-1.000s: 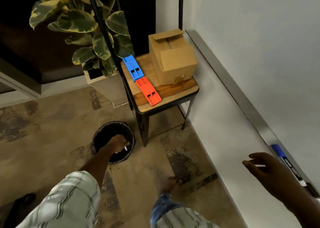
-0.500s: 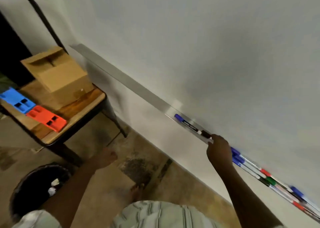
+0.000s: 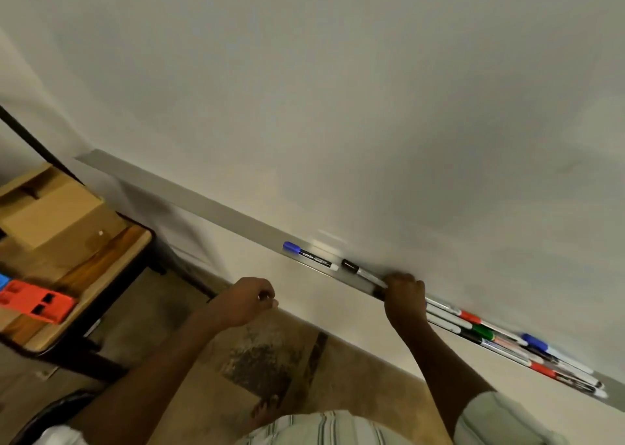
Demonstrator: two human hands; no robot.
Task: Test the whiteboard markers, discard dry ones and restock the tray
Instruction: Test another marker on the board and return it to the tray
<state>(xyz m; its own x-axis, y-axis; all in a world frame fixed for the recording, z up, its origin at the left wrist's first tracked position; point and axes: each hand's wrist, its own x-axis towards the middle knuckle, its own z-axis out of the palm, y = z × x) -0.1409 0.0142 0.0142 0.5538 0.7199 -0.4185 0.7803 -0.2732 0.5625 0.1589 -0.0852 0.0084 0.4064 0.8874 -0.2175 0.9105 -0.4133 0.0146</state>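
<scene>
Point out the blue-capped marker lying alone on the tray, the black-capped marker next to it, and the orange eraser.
blue-capped marker (image 3: 310, 256), head view, on its barrel label.
black-capped marker (image 3: 350, 265), head view, on its black cap.
orange eraser (image 3: 35, 303), head view, on its top face.

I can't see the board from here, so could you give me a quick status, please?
Right hand closed on black-capped marker in tray. Left hand loosely curled, empty. Nothing blocking.

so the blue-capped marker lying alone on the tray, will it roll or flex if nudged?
Blue-capped marker: round barrel, so it would probably roll, though the tray lip likely stops it. Looks like stiff plastic, likely light.
</scene>
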